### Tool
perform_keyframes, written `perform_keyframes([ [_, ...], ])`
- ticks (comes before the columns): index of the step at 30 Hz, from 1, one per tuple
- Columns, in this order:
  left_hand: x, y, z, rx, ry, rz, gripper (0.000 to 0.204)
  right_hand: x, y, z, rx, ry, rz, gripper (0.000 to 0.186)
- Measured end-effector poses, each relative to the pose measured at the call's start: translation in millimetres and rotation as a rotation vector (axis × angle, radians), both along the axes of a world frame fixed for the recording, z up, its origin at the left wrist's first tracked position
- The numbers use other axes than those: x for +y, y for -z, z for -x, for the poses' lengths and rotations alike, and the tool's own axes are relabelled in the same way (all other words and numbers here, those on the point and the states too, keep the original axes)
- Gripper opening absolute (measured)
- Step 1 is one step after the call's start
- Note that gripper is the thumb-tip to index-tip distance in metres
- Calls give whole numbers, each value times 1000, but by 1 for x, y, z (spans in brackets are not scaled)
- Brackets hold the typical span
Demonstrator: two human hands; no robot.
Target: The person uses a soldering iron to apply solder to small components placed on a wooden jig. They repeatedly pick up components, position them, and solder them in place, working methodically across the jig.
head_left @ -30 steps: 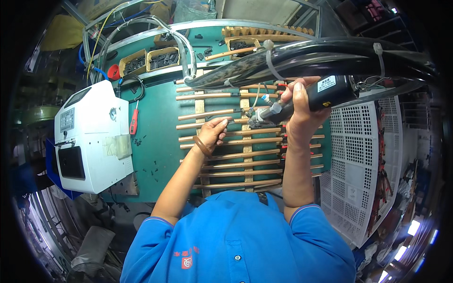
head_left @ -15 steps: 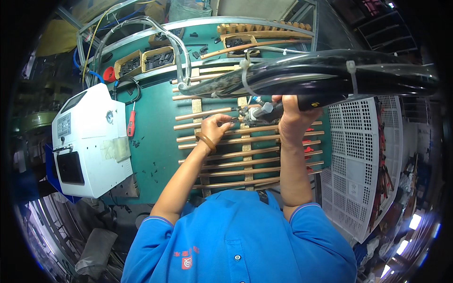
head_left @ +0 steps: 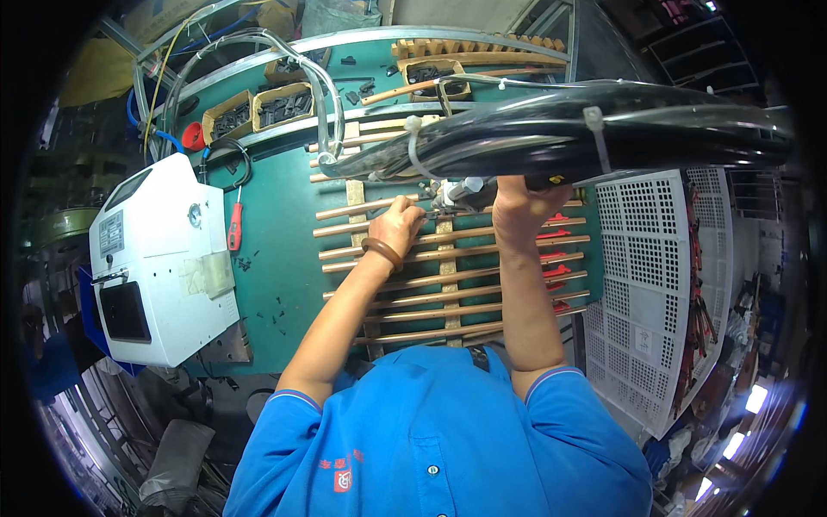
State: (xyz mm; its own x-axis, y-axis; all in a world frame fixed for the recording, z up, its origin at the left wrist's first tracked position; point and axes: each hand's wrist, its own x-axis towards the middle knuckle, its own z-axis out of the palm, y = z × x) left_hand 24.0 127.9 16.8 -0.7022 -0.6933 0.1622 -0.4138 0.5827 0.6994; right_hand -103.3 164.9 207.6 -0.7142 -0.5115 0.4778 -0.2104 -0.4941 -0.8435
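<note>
Right hand (head_left: pixel 530 211) clenched around the black, grey-nosed handheld tool (head_left: pixel 463 191), over the slim copper-coloured rods (head_left: pixel 472 232), nose aimed left, long axis roughly along theirs! Left hand (head_left: pixel 396 227) beside the nose; whether its fingers grasp anything, can't tell.

Copper-coloured rods (head_left: pixel 345 211) are laid side by side, roughly crosswise, over pale strips (head_left: pixel 356 191) on the green counter (head_left: pixel 284 258). A dark tool (head_left: pixel 462 190) is held in the right hand (head_left: pixel 527 209), its grey metal head pointed left, just above the upper rods; whether one is touched cannot quite be made out.
</note>
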Motion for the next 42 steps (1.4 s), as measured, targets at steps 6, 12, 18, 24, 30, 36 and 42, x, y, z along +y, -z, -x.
perform_keyframes([
  [6, -2, 5, -2, 0, 37, 11, 12, 4, 19, 6, 569, 335, -172, 23],
  [12, -2, 7, -3, 33, 30, -2, 11, 3, 19, 3, 609, 387, -161, 21],
  [18, -2, 3, -3, 51, 26, -27, 12, 1, 29, 2, 309, 260, -59, 26],
  [24, -3, 14, -3, 33, -3, 26, 12, 7, 37, 4, 400, 236, -161, 29],
  [30, -4, 15, -2, -28, 14, -2, 13, 6, 41, 0, 368, 239, -157, 29],
  [36, -4, 14, -1, -25, 0, 69, 15, 27, 86, 21, 559, 194, -242, 30],
  [42, -10, 9, 1, -322, 68, -253, 27, 15, 67, 10, 477, 268, -213, 29],
])
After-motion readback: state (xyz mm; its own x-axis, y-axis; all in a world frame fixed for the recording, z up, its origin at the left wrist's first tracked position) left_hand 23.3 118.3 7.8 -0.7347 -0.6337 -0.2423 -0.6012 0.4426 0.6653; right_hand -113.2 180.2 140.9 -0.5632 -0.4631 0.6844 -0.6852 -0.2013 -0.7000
